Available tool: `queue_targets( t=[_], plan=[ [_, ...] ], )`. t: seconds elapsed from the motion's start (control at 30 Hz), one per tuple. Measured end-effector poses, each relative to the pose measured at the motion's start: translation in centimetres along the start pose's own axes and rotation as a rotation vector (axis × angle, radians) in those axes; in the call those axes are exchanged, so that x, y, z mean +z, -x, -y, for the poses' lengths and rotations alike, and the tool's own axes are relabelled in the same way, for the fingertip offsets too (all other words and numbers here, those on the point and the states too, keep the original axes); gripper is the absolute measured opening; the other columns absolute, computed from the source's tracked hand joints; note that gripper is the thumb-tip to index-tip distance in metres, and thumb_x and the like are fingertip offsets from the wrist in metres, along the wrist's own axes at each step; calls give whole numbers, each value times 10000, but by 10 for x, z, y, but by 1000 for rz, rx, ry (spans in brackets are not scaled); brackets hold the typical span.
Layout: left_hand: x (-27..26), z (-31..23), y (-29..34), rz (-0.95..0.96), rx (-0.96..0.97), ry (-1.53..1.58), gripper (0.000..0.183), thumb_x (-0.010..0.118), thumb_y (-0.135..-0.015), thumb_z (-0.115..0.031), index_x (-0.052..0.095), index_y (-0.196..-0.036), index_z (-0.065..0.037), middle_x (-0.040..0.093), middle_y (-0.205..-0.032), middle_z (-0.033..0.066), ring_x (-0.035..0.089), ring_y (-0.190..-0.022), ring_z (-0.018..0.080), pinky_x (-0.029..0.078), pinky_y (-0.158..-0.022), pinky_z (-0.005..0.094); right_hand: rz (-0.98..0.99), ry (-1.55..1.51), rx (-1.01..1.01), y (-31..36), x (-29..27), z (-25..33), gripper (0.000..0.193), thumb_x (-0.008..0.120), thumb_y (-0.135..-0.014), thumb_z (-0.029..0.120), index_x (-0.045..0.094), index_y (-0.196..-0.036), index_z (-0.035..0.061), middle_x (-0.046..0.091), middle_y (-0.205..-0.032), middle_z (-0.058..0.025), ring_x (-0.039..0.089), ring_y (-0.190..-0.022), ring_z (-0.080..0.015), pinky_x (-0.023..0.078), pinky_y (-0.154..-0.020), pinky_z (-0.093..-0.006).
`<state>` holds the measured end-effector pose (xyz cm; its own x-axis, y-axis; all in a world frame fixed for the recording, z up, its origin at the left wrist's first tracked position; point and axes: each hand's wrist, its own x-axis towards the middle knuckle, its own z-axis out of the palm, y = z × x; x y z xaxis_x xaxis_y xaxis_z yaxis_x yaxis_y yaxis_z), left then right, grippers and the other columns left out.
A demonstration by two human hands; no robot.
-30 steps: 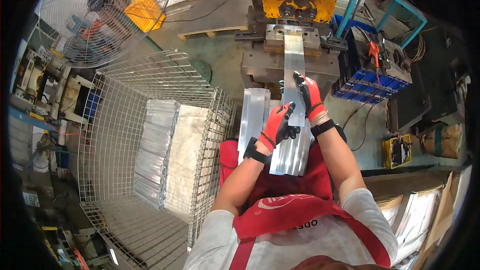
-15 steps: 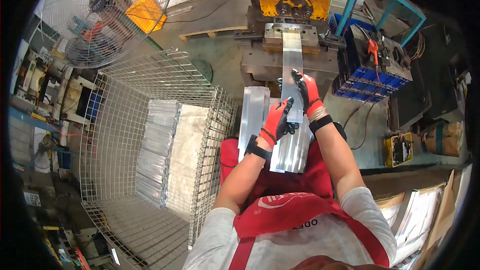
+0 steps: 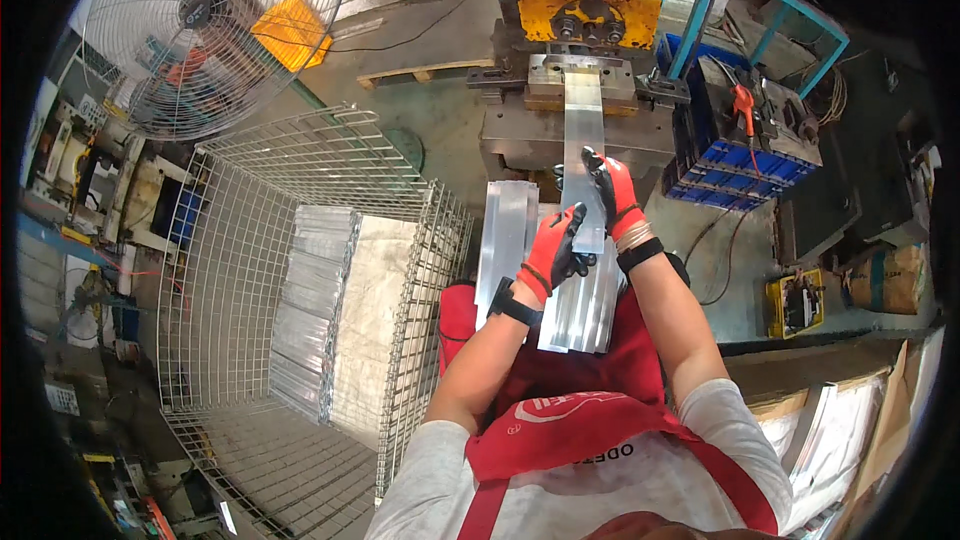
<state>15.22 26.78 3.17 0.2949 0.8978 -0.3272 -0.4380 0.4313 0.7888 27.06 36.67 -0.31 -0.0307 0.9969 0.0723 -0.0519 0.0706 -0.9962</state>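
A long flat metal strip [image 3: 584, 132] runs away from me, its far end lying in the die [image 3: 620, 80] of a press. My left hand [image 3: 556, 248], in a red glove with black fingers, is closed on the strip's near left edge. Gloved the same way, my right hand [image 3: 612, 186] grips the right edge a little farther up, thumb on top; its other fingers are partly hidden beneath. Under my hands, metal strips lie in two piles over my lap, a left stack [image 3: 508, 230] and a nearer right stack [image 3: 577, 316].
At left stands a wire mesh basket [image 3: 400, 340] holding more metal strips [image 3: 312, 305] beside a pale sheet [image 3: 372, 325]. Behind it is a large fan [image 3: 210, 10]. Blue crates [image 3: 735, 172] with tools stand right of the press. A yellow basket [image 3: 797, 302] sits farther right.
The view has shifted slightly. Both hands keep their hold on the strip, and its far end stays in the die.
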Motion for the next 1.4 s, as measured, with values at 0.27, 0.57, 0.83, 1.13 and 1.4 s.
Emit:
queue_targets(
  t=[0.27,0.57,0.83,1.13,1.4],
  plan=[
    [-2,0,2,-14,-18,-31,352,505,-826,-433,532,-840,-83,561,-647,45,537,-453,136,382,-330,236,-108,-207,188,11,13,24,271,581,-804,302,536,-669,71,409,-642,65,350,-626,-65,320,-552,-252],
    [-4,1,-2,10,-8,25,317,491,-847,-389,536,-881,-77,580,-683,52,543,-457,143,391,-324,229,13,-39,-25,2,1,8,246,545,-821,281,555,-692,72,439,-619,60,368,-587,-48,313,-521,-242],
    [-15,17,-4,195,55,332,281,451,-879,-335,527,-926,-68,579,-711,48,550,-509,116,438,-405,233,-24,81,97,-12,-2,7,289,574,-796,306,523,-693,41,465,-561,11,408,-510,-94,344,-462,-280],
    [-42,-35,81,4,104,-1131,255,525,-819,-330,550,-830,-76,532,-595,31,567,-573,185,453,-497,285,156,1201,-798,72,-24,103,761,672,-603,422,402,-1228,80,423,-1219,-108,354,-1152,-307,169,-1007,-494],
    [-51,-48,108,-296,755,-1460,275,550,-799,-209,529,-1036,-71,591,-906,102,582,-799,228,462,-660,313,748,1354,-543,84,-39,80,376,658,-646,340,586,-936,113,567,-698,-70,569,-742,-226,370,-842,-368]
  ],
)
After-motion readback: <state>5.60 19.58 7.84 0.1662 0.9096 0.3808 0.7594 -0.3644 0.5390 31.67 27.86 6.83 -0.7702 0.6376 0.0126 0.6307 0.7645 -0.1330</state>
